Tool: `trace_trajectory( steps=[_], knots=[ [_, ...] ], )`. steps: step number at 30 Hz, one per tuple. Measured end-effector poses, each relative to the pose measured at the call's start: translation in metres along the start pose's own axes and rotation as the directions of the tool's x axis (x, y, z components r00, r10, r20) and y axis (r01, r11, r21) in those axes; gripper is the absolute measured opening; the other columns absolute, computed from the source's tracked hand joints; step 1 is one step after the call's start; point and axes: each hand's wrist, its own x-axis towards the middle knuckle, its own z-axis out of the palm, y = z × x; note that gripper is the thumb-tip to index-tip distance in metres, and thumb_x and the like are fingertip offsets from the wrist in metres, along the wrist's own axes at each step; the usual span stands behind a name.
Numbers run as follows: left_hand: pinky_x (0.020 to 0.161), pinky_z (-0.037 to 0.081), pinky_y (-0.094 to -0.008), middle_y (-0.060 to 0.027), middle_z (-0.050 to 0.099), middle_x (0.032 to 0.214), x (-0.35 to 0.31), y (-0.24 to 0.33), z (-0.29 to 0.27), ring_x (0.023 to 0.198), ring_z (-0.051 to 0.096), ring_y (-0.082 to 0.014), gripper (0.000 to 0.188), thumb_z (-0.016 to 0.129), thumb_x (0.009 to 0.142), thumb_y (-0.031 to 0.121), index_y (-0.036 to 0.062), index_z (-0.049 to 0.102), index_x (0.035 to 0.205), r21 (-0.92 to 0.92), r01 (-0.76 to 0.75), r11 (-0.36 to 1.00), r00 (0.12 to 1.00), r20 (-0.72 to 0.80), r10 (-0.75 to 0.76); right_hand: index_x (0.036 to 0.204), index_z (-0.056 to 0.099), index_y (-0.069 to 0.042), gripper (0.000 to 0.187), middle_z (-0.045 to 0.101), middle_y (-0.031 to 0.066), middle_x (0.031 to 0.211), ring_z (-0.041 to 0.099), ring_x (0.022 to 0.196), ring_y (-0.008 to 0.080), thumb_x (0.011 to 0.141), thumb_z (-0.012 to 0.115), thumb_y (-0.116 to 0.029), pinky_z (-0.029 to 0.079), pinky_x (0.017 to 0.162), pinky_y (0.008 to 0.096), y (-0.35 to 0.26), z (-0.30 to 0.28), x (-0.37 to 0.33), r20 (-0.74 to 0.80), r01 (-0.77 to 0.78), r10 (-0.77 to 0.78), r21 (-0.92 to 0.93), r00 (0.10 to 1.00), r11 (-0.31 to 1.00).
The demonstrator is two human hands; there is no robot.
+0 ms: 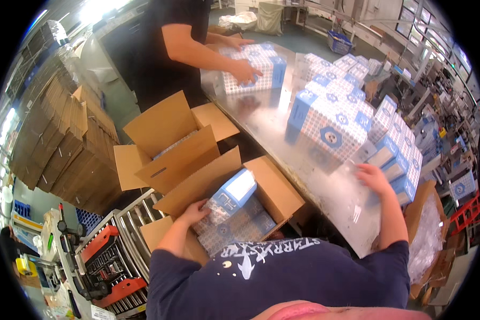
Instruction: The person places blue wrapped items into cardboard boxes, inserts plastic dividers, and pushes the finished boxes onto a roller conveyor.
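Observation:
My left hand (196,212) reaches into an open cardboard box (274,184) and grips the near left end of a blue-and-white patterned carton (234,193). That carton sits tilted above other patterned cartons (232,230) packed inside the box. My right hand (375,180) is open over the metal table (333,200), fingers apart and nothing in them. Nearest to it are a large block of stacked patterned cartons (330,120) and a smaller row of cartons (397,149) at the table's right edge.
Across the table, a co-worker's hands (245,72) hold a block of cartons (274,69). A second open cardboard box (184,154) stands just beyond mine. Flattened cardboard (64,138) is stacked at left, beside a roller conveyor (136,221). Clear plastic bags (429,234) fill a box at right.

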Motion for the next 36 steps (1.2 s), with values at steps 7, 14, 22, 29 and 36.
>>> trace_trajectory(
  steps=[7, 14, 22, 29, 36],
  knots=[
    [0.101, 0.034, -0.0417, -0.0245, 0.029, 0.137, -0.032, 0.108, 0.066, 0.122, 0.037, -0.0408, 0.105, 0.078, 0.058, 0.034, 0.0045, 0.020, 0.140, 0.637, -0.095, 0.765, 0.885, -0.298, 0.358, 0.118, 0.053, 0.001, 0.041, 0.062, 0.0107, 0.107, 0.059, 0.097, 0.0196, 0.081, 0.057, -0.017, 0.045, 0.081, 0.0305, 0.256, -0.208, -0.085, -0.914, -0.681, 0.123, -0.193, 0.387, 0.706],
    [0.092, 0.040, -0.0457, -0.0270, 0.040, 0.124, -0.007, 0.143, 0.082, 0.112, 0.045, -0.0421, 0.099, 0.073, 0.064, 0.036, 0.0119, 0.019, 0.142, 0.772, 0.184, 0.608, 0.963, -0.265, 0.044, 0.118, 0.052, -0.001, 0.040, 0.061, 0.0098, 0.105, 0.059, 0.093, 0.0186, 0.082, 0.056, -0.016, 0.045, 0.074, 0.0288, 0.328, -0.260, -0.078, -0.809, -0.752, 0.371, -0.127, 0.455, 0.647],
    [0.093, 0.040, -0.0428, -0.0201, 0.035, 0.137, 0.179, 0.094, 0.149, 0.122, 0.042, -0.0315, 0.092, 0.071, 0.071, 0.037, 0.0141, 0.019, 0.143, 0.791, 0.462, 0.400, 0.840, -0.247, -0.482, 0.119, 0.050, -0.002, 0.039, 0.060, 0.0087, 0.104, 0.059, 0.088, 0.0175, 0.082, 0.056, -0.015, 0.044, 0.066, 0.0270, 0.322, -0.272, -0.058, -0.779, -0.737, 0.390, -0.131, 0.490, 0.664],
    [0.106, 0.020, -0.0503, -0.0208, 0.017, 0.146, 0.107, 0.121, 0.133, 0.133, 0.016, -0.0408, 0.085, 0.071, 0.068, 0.044, 0.0174, 0.032, 0.139, 0.836, -0.114, 0.536, 0.799, 0.398, -0.450, 0.119, 0.049, -0.004, 0.038, 0.058, 0.0077, 0.103, 0.059, 0.085, 0.0166, 0.083, 0.055, -0.014, 0.043, 0.059, 0.0253, 0.318, -0.276, -0.062, -0.807, -0.747, 0.398, -0.078, 0.436, 0.660],
    [0.104, 0.010, -0.0628, -0.0174, -0.008, 0.150, 0.018, 0.064, 0.124, 0.131, -0.009, -0.0529, 0.072, 0.060, 0.074, 0.047, 0.0291, 0.035, 0.138, 0.781, 0.022, 0.624, 0.913, 0.238, -0.331, 0.119, 0.048, -0.005, 0.037, 0.057, 0.0068, 0.102, 0.059, 0.081, 0.0156, 0.083, 0.054, -0.013, 0.042, 0.051, 0.0236, 0.264, -0.286, -0.097, -0.942, -0.662, 0.248, 0.038, 0.226, 0.748]
  ],
)
